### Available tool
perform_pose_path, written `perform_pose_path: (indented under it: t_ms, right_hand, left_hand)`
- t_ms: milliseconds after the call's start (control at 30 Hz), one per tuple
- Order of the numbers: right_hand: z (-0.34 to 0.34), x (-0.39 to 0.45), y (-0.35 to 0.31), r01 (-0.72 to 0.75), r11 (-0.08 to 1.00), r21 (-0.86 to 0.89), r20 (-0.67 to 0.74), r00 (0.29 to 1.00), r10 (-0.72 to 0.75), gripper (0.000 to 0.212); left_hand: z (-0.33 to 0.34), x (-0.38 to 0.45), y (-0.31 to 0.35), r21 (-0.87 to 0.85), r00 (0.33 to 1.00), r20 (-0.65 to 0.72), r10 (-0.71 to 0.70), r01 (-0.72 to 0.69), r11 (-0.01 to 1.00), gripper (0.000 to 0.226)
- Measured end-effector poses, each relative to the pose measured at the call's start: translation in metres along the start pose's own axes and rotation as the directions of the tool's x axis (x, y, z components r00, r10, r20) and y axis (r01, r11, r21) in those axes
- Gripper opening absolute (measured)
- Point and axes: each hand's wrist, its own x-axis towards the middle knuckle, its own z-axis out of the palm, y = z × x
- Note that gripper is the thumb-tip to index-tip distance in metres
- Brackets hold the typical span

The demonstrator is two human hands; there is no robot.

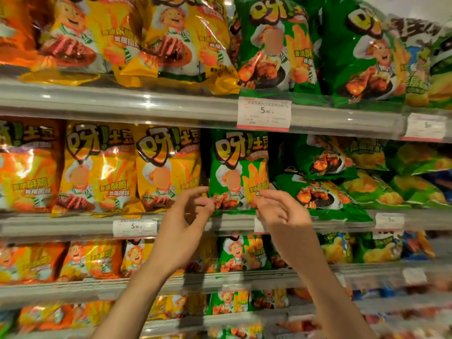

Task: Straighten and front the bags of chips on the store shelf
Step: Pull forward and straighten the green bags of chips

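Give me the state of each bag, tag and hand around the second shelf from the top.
Upright green chip bag: standing, front outward.
Green chip bags to its right: toppled, lying in a pile.
Yellow chip bags to its left: upright, fronted.
White price tag: clipped on the rail above.
Left hand: fingers at the upright bag's lower edge.
Right hand: the same, opposite side.

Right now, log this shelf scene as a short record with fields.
setting: store shelves stocked with chip bags
left hand: raised at the upright green bag, fingertips at its lower left edge
right hand: raised at the same bag's lower right
grip: fingers curled, a closed hold cannot be confirmed
right of it: green bags toppled, lying slanted
left of it: yellow bags upright, facing out
price tag: reads 5.90
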Motion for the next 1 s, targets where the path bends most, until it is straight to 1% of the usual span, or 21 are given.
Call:
perform_pose_path:
  t_ms: [67,100,233,333,400,433,500,700,767,833,933,1000]
  right_hand:
    - [-0.012,-0.017,0.007,0.016,0.995,-0.097,0.023,1.000,-0.014,0.012]
    - [-0.018,-0.025,0.012,0.010,0.992,-0.126,0.027,1.000,-0.007,0.011]
    - [-0.051,-0.038,0.032,-0.069,0.993,-0.098,-0.011,0.998,0.068,0.020]
    - [-0.083,-0.031,0.040,-0.080,0.989,-0.121,-0.030,0.997,0.077,0.016]
    - [-0.105,-0.026,0.042,-0.063,0.989,-0.137,-0.027,0.998,0.059,0.023]
    - [-0.117,-0.023,0.044,-0.057,0.989,-0.135,-0.022,0.998,0.054,0.023]
    - [-0.143,-0.017,0.048,-0.049,0.990,-0.130,0.005,0.999,0.050,0.017]
    - [-0.208,0.004,0.056,-0.024,0.999,-0.044,0.023,0.999,0.025,0.015]
    - [-0.222,0.012,0.060,-0.014,1.000,-0.020,0.024,1.000,0.015,0.014]
    - [-0.231,0.019,0.062,0.020,0.999,-0.027,0.021,1.000,-0.019,0.014]
    - [-0.237,0.035,0.063,0.106,0.986,-0.127,-0.016,0.994,-0.108,0.014]
    - [-0.236,0.050,0.060,0.112,0.969,-0.221,-0.059,0.990,-0.128,0.017]
  left_hand:
    - [0.003,-0.012,-0.005,-0.040,0.999,0.027,-0.047,0.048,0.998,0.023]
    - [0.005,-0.018,-0.005,-0.054,0.997,0.031,-0.069,0.070,0.996,0.020]
    - [0.025,-0.034,-0.007,-0.072,0.992,-0.009,-0.125,0.124,0.990,0.018]
    - [0.050,-0.037,0.000,-0.085,0.988,-0.033,-0.151,0.148,0.985,0.017]
    - [0.071,-0.036,0.008,-0.076,0.987,-0.046,-0.153,0.149,0.986,0.018]
    - [0.084,-0.034,0.014,-0.071,0.988,-0.057,-0.147,0.143,0.987,0.018]
    - [0.109,-0.029,0.025,-0.077,0.986,-0.093,-0.136,0.130,0.989,0.018]
    - [0.167,-0.014,0.070,-0.036,0.971,-0.217,-0.099,0.093,0.995,0.017]
    - [0.180,-0.002,0.086,-0.008,0.966,-0.241,-0.095,0.096,0.995,0.022]
    - [0.187,0.019,0.096,0.079,0.967,-0.240,-0.087,0.108,0.991,0.035]
    - [0.194,0.056,0.107,0.234,0.982,-0.163,-0.092,0.129,0.964,0.069]
    - [0.201,0.079,0.114,0.335,0.989,-0.099,-0.108,0.136,0.933,0.083]
